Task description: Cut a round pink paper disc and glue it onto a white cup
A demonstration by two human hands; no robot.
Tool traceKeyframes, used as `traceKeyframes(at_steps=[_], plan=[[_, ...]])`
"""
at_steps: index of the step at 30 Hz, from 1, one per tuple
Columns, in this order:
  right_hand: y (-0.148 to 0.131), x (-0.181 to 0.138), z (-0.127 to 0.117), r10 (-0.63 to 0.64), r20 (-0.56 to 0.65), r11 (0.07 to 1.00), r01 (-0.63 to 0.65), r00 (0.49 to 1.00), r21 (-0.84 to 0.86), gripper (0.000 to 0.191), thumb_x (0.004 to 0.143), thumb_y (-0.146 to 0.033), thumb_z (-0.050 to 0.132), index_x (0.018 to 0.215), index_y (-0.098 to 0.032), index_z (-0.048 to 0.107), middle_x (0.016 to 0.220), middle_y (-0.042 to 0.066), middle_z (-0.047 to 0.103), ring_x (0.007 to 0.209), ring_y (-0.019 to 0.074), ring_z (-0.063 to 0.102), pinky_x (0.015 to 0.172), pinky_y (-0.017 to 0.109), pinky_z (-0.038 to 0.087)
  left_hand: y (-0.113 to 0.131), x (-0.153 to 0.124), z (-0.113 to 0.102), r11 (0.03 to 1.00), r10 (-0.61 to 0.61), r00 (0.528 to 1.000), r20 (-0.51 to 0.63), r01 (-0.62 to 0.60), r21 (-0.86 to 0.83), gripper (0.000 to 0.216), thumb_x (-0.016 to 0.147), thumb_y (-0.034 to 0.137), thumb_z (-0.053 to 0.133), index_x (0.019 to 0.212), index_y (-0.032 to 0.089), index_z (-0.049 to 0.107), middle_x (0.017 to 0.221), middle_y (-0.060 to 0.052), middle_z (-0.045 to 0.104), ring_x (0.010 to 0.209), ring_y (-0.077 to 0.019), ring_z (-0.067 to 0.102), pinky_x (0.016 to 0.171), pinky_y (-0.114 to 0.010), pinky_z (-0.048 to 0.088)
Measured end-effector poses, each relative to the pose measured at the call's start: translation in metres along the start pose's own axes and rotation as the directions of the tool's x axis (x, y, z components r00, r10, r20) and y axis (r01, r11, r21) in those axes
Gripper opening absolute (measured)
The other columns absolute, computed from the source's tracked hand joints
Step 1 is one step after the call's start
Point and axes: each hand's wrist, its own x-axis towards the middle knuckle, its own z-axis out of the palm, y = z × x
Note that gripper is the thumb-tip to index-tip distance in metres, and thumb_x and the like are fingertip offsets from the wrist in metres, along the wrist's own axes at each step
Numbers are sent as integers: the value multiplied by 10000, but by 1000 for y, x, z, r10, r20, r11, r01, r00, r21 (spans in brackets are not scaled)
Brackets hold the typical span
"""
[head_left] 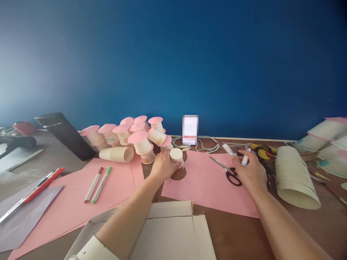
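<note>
My left hand (pixel 163 167) is closed around the side of a small white paper cup (pixel 176 155), its flat round end facing up. The cup is over a pink paper sheet (pixel 195 184) near a round cut-out in the sheet's edge. My right hand (pixel 251 172) has its fingers curled on a white tube (pixel 246 157) that looks like a glue stick. A second white cylindrical piece (pixel 229 149) is at its thumb; whether they belong together I cannot tell. Black-handled scissors (pixel 233 177) lie on the pink sheet just left of my right hand.
Several paper cups with pink discs (pixel 138 138) stand stacked at the back left, beside a lying cup stack (pixel 116 154). Two markers (pixel 101 185), a red-handled cutter (pixel 45 185) and a black bottle (pixel 66 135) are left. Large nested cups (pixel 295 177) lie right; cardboard (pixel 173 234) in front.
</note>
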Motion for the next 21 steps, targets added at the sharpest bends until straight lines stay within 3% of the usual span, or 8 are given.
traceKeyframes(at_steps=[6, 9, 12, 16, 21], plan=[[2, 2, 2, 1, 11, 999, -1, 1000, -32, 393, 754, -438, 558, 1078, -232, 640, 865, 61, 726, 731, 268, 640, 632, 364, 429, 5, 1, -50, 986, -82, 974, -212, 48, -161, 498, 718, 465, 649, 1117, 185, 546, 1040, -76, 628, 925, -243, 596, 738, -343, 468], [0, 2, 3, 14, 29, 999, -12, 999, -43, 404, 751, -437, 564, 1088, -228, 639, 856, 66, 726, 713, 267, 639, 614, 360, 426, 8, -1, -66, 985, -102, 969, -224, 67, -157, 501, 703, 486, 659, 1100, 198, 550, 999, -51, 632, 886, -231, 593, 719, -338, 466], [-3, -1, 3, 30, 63, 998, -27, 998, -49, 416, 760, -448, 559, 1111, -237, 629, 900, 66, 722, 731, 271, 642, 614, 360, 430, 9, -3, -59, 992, -74, 985, -154, 57, -111, 444, 714, 462, 654, 1058, 197, 562, 966, -60, 632, 884, -243, 591, 701, -341, 460], [-6, -6, 5, 8, 84, 997, -2, 996, -75, 423, 767, -454, 550, 1124, -240, 621, 980, 84, 710, 810, 302, 643, 644, 379, 434, 12, -7, -32, 999, -35, 995, -93, 33, -20, 474, 701, 389, 672, 1113, 194, 539, 1048, -98, 629, 982, -285, 582, 760, -366, 453], [-6, -9, 8, -37, 72, 997, 42, 997, -68, 405, 772, -409, 546, 1129, -235, 620, 1037, 94, 695, 896, 316, 631, 704, 396, 446, 23, -9, -3, 998, 23, 1000, 18, -24, 58, 385, 721, 386, 638, 1027, 167, 553, 1079, -134, 619, 1018, -306, 565, 812, -393, 448]])
